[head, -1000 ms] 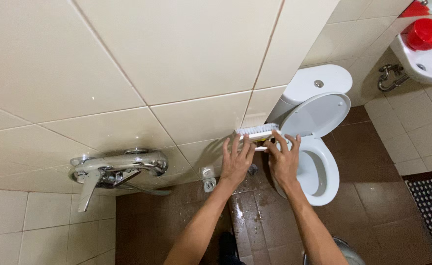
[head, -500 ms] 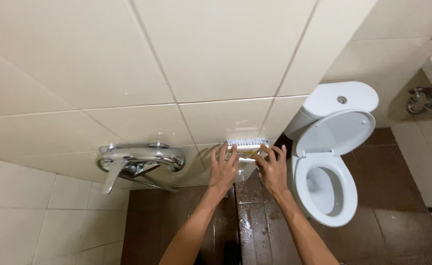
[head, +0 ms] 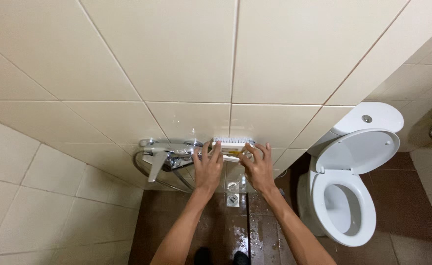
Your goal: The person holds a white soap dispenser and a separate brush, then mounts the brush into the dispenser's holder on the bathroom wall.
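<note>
Pressing a white brush [head: 232,148] against the tiled wall [head: 186,59], both hands hold it from below: the left hand [head: 207,167] lies on its left end, the right hand [head: 258,168] on its right end, fingers spread and curled over the back, bristles against the tile. The brush sits low on the wall, just right of the chrome tap [head: 164,153] and above a floor drain [head: 232,199]. A toilet [head: 351,196], lid up, stands to the right on the wet brown floor [head: 176,216].
</note>
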